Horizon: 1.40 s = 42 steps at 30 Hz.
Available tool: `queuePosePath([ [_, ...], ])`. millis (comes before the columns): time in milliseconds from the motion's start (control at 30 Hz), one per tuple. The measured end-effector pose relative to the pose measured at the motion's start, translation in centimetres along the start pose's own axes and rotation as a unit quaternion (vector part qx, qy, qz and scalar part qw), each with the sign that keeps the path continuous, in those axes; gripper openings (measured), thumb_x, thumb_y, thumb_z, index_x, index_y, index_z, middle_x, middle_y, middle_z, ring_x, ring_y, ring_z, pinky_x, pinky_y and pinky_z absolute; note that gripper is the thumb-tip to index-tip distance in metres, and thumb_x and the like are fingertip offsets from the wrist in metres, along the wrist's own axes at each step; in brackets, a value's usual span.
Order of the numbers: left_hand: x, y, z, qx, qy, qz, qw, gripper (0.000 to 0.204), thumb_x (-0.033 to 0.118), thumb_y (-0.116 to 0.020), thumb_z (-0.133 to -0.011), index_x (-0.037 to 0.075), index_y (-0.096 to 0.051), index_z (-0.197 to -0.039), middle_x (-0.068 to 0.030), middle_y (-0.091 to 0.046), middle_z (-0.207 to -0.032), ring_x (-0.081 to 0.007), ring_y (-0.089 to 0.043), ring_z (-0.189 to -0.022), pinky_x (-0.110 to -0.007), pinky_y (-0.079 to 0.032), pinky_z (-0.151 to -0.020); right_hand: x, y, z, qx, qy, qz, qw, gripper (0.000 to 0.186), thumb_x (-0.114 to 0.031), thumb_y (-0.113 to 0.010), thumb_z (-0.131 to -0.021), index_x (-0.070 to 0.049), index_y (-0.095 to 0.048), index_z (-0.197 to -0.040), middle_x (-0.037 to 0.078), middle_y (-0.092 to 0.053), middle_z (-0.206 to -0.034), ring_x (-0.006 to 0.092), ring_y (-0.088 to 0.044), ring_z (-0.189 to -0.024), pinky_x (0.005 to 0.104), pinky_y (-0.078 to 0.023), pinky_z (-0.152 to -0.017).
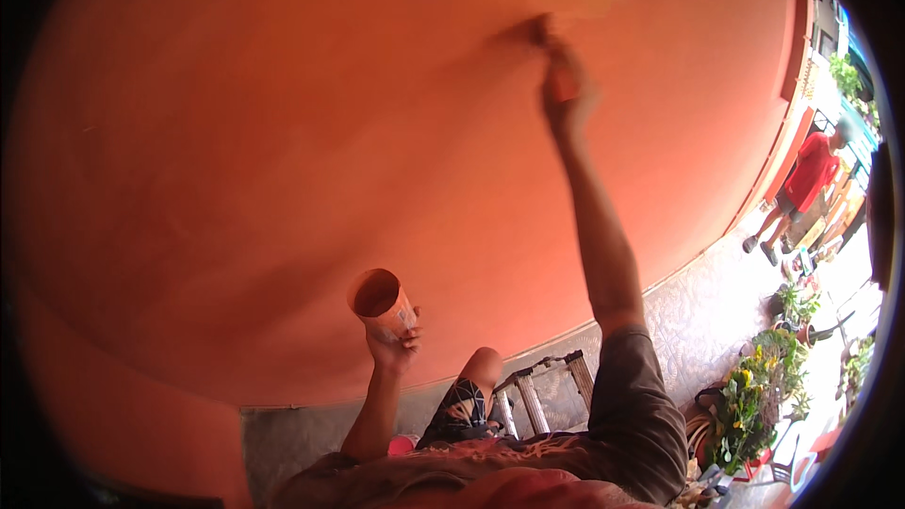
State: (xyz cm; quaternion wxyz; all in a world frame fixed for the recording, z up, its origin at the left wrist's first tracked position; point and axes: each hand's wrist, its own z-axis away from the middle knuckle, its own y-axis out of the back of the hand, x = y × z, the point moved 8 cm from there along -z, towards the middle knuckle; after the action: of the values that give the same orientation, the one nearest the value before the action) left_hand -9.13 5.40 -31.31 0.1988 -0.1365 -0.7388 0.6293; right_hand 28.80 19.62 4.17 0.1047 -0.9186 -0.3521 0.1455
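- Lower centre, nearest: left hand (391, 344), fingers wrapped round a paint cup (380, 300), mouth tilted upward.
- Upper centre: right hand (566, 94), fingers closed on a brush (545, 36) touching the orange wall (236, 151), far above the cup.

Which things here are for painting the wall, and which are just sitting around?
In use: brush in the right hand; paint cup in the left hand; orange wall; ladder.

Just around: potted plants; a person in red standing far off.
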Motion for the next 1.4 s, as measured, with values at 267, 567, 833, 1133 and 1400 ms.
queuePosePath([
  [267, -1.0, 0.1, -0.9, -0.038, 0.012, 0.013, 0.999, 0.072, 0.05, -0.058, -0.092, 0.0, -0.04, -0.14, -0.0195, -0.048, -0.131, -0.0271, -0.055, -0.09, -0.031, -0.052, -0.066, -17.6, -6.6, 8.5, -0.228, 0.052, -0.246, 0.941, 0.021, -0.011, -0.065, -0.089, -0.003, -0.069, -0.108, 0.014, -0.071, -0.113, 0.0259, -0.072, -0.092, 0.0371, -0.057, -0.07],
  [567, 0.8, 1.2, 1.7, -0.013, -0.021, -0.021, 0.999, 0.072, 0.052, -0.059, -0.091, 0.005, -0.04, -0.143, -0.02, -0.048, -0.131, -0.0276, -0.057, -0.089, -0.031, -0.053, -0.063, 9.2, 9.0, -1.8, 0.122, -0.23, -0.02, 0.965, 0.016, -0.014, -0.064, -0.093, 0.001, -0.07, -0.092, 0.004, -0.074, -0.089, 0.0149, -0.068, -0.075, 0.0285, -0.053, -0.065],
  [833, 0.4, 0.9, 0.7, -0.017, -0.006, -0.004, 1.0, 0.065, 0.046, -0.059, -0.093, 0.005, -0.046, -0.141, -0.0191, -0.048, -0.135, -0.0292, -0.06, -0.093, -0.031, -0.055, -0.067, -7.1, -3.7, 8.6, -0.169, -0.002, -0.057, 0.984, 0.057, 0.002, -0.07, -0.068, -0.012, -0.068, -0.123, 0.012, -0.067, -0.128, 0.0359, -0.067, -0.113, 0.044, -0.057, -0.089],
  [1133, -0.5, -0.4, 0.1, -0.034, -0.02, 0.02, 0.999, 0.075, 0.053, -0.058, -0.091, -0.003, -0.04, -0.139, -0.0192, -0.049, -0.13, -0.0276, -0.056, -0.09, -0.031, -0.054, -0.064, -3.8, -4.8, 0.5, -0.11, -0.18, -0.256, 0.943, 0.013, -0.011, -0.062, -0.095, 0.001, -0.066, -0.095, 0.008, -0.064, -0.092, 0.015, -0.061, -0.08, 0.0352, -0.053, -0.071],
  [1400, 1.8, -0.5, 2.2, -0.012, -0.019, 0.013, 1.0, 0.065, 0.046, -0.061, -0.092, 0.003, -0.048, -0.139, -0.0194, -0.049, -0.133, -0.029, -0.06, -0.088, -0.031, -0.056, -0.065, -2.0, 1.8, -11.2, 0.069, -0.002, -0.136, 0.988, 0.028, 0.007, -0.054, -0.093, -0.004, -0.074, -0.108, 0.004, -0.076, -0.103, 0.0196, -0.073, -0.094, 0.0291, -0.059, -0.081],
])
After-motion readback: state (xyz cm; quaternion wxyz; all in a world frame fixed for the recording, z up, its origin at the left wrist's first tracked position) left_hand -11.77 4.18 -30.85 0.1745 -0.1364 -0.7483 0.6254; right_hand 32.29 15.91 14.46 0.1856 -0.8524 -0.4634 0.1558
